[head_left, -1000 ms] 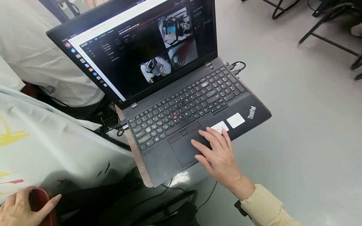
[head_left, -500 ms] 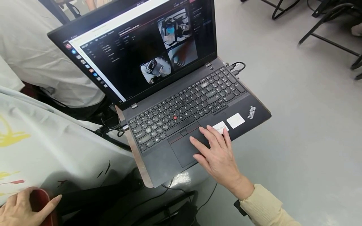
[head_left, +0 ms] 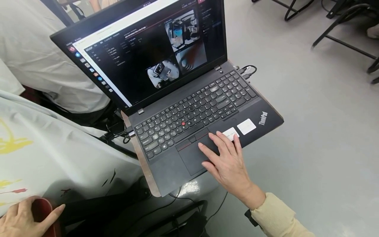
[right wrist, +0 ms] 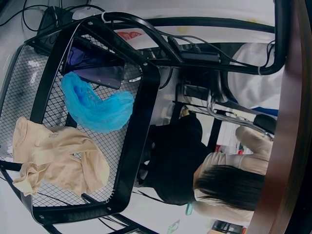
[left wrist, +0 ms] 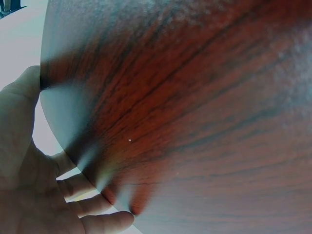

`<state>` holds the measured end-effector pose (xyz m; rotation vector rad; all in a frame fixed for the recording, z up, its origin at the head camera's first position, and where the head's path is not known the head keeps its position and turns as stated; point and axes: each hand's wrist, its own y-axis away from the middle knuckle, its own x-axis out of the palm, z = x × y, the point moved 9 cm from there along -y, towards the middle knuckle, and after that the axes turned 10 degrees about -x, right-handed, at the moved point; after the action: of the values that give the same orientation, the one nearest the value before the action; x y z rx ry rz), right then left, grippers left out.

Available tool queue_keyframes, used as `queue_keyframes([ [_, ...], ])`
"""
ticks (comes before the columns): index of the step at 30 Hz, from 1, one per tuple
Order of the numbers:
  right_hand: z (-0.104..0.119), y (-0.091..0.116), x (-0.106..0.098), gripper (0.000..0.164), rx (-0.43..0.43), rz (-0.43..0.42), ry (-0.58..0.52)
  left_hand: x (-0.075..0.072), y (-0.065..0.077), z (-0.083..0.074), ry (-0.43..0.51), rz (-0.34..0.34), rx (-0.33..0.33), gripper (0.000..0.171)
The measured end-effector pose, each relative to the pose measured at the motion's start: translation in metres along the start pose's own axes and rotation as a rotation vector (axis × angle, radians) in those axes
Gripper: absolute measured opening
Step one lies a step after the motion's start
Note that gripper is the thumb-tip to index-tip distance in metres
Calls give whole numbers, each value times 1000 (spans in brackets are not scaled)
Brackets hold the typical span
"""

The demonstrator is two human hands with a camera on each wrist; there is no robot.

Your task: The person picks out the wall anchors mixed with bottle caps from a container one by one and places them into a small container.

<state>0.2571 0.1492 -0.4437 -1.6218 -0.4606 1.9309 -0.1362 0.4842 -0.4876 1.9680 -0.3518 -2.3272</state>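
Observation:
A black ThinkPad laptop (head_left: 189, 121) stands with its lid up, its screen showing a dark page with several camera pictures. My right hand (head_left: 229, 164) lies spread over its touchpad (head_left: 189, 159), index fingertip on the pad; the little finger is beside a white sticker. At the lower left, my left hand (head_left: 22, 219) rests at a red-brown rounded surface (head_left: 39, 210), thumb stretched out to the right. In the left wrist view, this surface shows wood grain and gloss, and the fingertips (left wrist: 119, 222) touch it near its curved edge. The right hand is outside the right wrist view.
A brown board (head_left: 148, 177) shows beneath the laptop, with cables (head_left: 248, 70) plugged in at both sides. Below, a mesh seat (right wrist: 53, 109) bears a beige garment (right wrist: 63, 156), crumpled blue plastic (right wrist: 97, 109) and a phone (right wrist: 95, 68). White cloth (head_left: 68, 158) hangs at left.
My right index fingertip has slid slightly to the left on the touchpad. The left hand and the laptop stay practically where they were.

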Motion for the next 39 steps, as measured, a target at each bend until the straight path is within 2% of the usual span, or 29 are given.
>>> queue_keyframes([
  [9,0,-1,0,50,1,1,-2,-5,7,-4,-32,2,-8,108],
  [21,-1,0,0,52,12,7,-19,-9,8,-6,7,-37,8,106],
  [26,0,3,-5,49,-6,-47,-82,-8,7,-5,-2,-35,8,105],
  [33,6,2,-16,45,-86,-173,-133,0,-1,-1,-33,-42,14,102],
  [39,9,2,-21,43,-120,-242,-157,-2,2,-1,-28,-65,23,109],
])
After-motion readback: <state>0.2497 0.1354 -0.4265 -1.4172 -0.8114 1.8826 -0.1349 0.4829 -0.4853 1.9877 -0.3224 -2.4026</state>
